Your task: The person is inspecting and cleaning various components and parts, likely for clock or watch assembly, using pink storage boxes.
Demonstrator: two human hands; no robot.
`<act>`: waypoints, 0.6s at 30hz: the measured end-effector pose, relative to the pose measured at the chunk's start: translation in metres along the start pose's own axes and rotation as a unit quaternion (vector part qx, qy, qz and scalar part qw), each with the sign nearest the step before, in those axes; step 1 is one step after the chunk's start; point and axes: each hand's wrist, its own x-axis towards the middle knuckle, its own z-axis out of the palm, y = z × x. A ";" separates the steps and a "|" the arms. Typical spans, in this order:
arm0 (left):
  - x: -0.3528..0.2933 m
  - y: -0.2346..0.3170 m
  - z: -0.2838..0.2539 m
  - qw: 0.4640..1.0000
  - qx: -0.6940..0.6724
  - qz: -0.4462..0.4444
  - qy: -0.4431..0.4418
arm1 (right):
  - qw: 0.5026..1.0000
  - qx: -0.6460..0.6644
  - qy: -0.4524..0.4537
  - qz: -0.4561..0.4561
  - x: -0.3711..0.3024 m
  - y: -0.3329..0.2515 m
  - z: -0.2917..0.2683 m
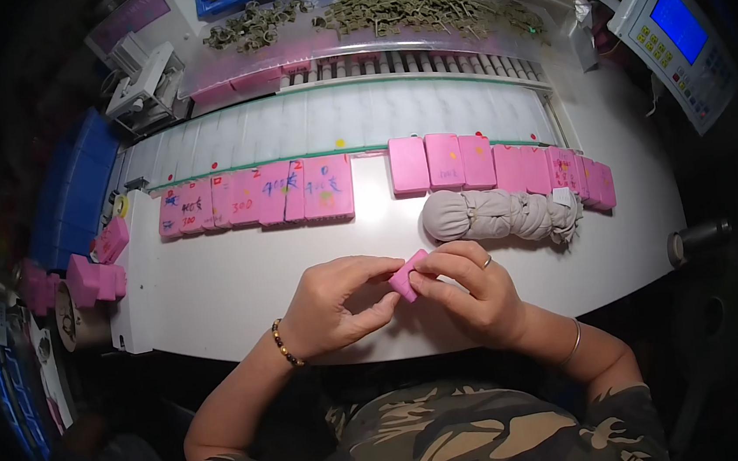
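A small pink piece [409, 277], like a folded paper packet, is held above the near part of the white table. My left hand [340, 303] pinches its left edge between thumb and fingers. On its other side, the thumb and fingers of my right hand [473, 292] grip it too. A grey cloth bundle [508, 216], tied at intervals, lies just beyond my right hand. Past it stand several plain pink packs [442, 164]. Farther left, a row of pink packs with handwriting [252, 197] lines the table.
Behind the packs runs a glass-edged row of white compartments [290, 132], then a roller strip [460, 64]. Dried plant-like pieces [402, 10] lie on a clear tray at the back. A control panel with a blue screen [676, 25] stands right; blue bins [67, 195] stand left.
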 end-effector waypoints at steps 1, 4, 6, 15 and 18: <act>0.000 -0.002 0.001 1.000 0.020 0.018 0.000 | 1.000 0.001 0.001 -0.005 0.000 0.001 0.000; 0.003 -0.002 0.000 0.999 0.031 0.034 -0.002 | 1.000 0.001 0.001 -0.006 0.000 0.001 0.001; 0.003 -0.001 0.001 0.999 0.024 0.030 -0.006 | 1.000 0.001 0.000 -0.003 -0.001 0.002 0.002; 0.003 -0.009 0.034 0.972 -0.118 -0.140 0.147 | 0.997 -0.054 0.040 -0.023 -0.001 -0.001 0.007; 0.003 -0.014 0.031 0.979 -0.136 -0.124 0.086 | 0.999 -0.016 0.034 -0.034 -0.011 -0.004 0.005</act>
